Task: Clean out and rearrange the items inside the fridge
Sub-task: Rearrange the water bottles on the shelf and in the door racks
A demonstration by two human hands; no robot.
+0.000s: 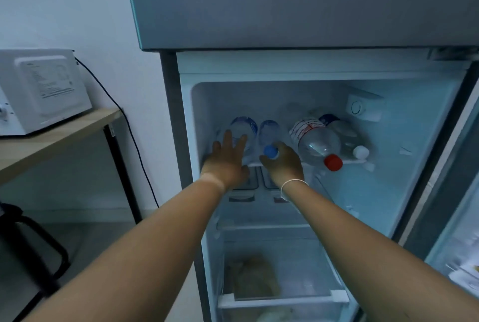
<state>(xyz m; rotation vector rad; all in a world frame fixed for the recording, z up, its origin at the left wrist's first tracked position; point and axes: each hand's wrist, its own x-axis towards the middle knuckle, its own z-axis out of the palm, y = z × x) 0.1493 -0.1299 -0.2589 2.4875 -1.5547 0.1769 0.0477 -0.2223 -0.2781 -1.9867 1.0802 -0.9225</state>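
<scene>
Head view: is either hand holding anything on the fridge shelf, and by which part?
The right hand grips the blue-capped bottle at its neck, just behind the cap. The left hand holds nothing; its straight fingers rest on the leftmost bottle.

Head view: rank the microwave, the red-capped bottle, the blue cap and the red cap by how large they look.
1. microwave
2. red-capped bottle
3. red cap and blue cap: near alike; the right hand partly covers the blue one, so I won't rank them.
</scene>
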